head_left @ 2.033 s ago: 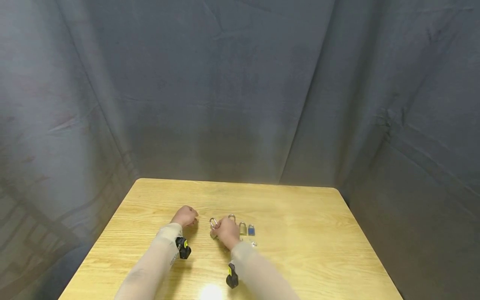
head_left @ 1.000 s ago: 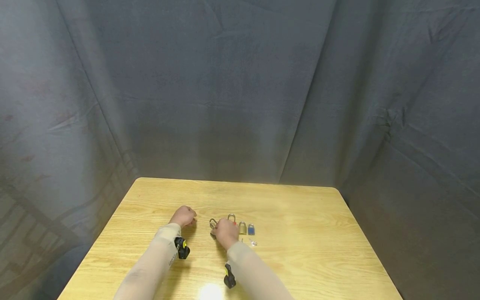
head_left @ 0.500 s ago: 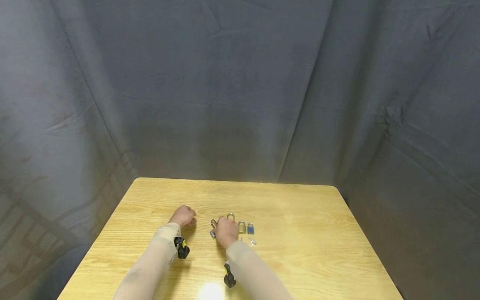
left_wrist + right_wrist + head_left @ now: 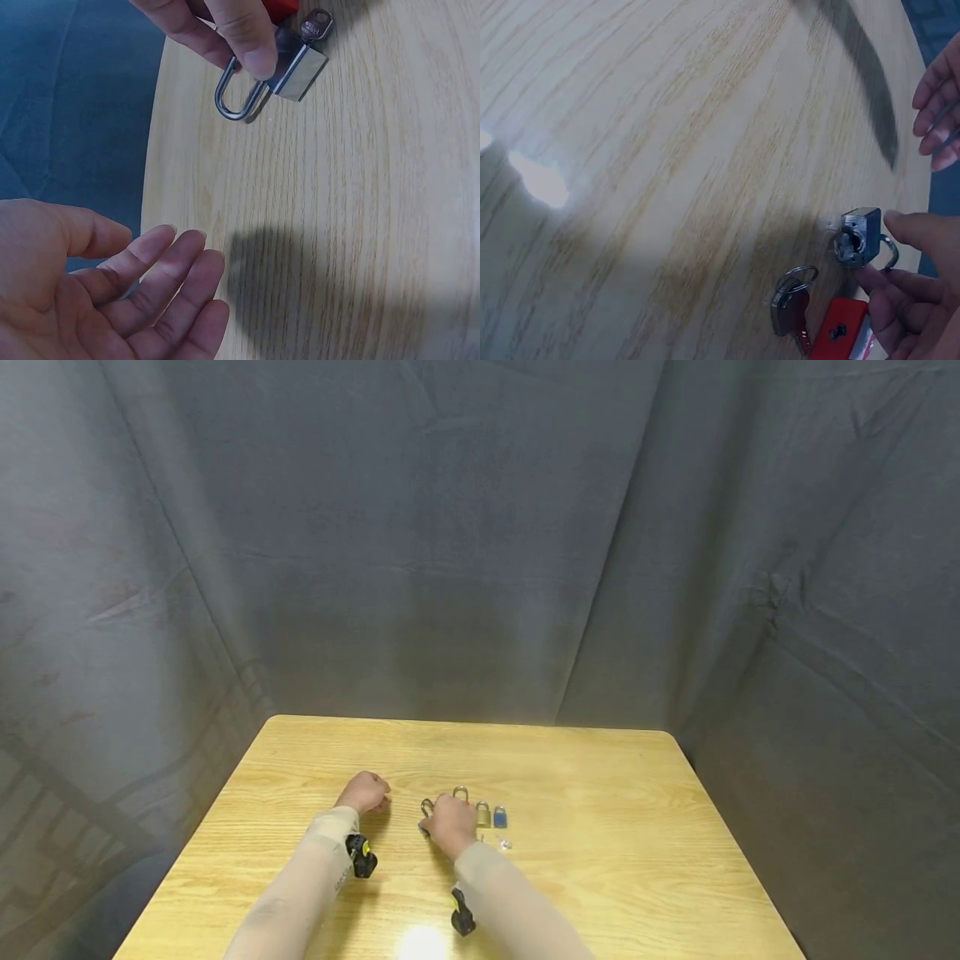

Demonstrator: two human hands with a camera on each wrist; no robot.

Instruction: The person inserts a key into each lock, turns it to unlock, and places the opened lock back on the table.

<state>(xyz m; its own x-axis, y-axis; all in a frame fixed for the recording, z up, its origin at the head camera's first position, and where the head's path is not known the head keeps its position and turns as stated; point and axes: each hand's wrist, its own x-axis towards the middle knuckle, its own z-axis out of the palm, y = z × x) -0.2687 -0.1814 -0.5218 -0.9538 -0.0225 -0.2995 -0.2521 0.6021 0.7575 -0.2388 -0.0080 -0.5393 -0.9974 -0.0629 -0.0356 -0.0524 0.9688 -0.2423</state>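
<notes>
My right hand (image 4: 453, 825) pinches a silver padlock (image 4: 861, 234) between thumb and fingers near the base of its shackle. The padlock's keyhole end faces the right wrist camera, and its shackle (image 4: 234, 105) points away from that end. A red padlock (image 4: 840, 331) lies close beside it, partly behind my right hand in the head view. Next to these rest keys on a ring (image 4: 789, 304). My left hand (image 4: 365, 792) hovers to the left with relaxed, slightly bent fingers, palm turned up in the left wrist view, and holds nothing.
Right of my right hand, a brass padlock (image 4: 483, 818) and a blue padlock (image 4: 500, 818) lie in a row. Small shiny keys (image 4: 506, 844) lie in front of them. The wooden table (image 4: 600, 860) is bordered by grey curtains (image 4: 450, 568).
The silver padlock has tilted and turned in my right fingers, its body showing differently from two seconds ago. My right hand shifts only slightly; the left stays nearly still.
</notes>
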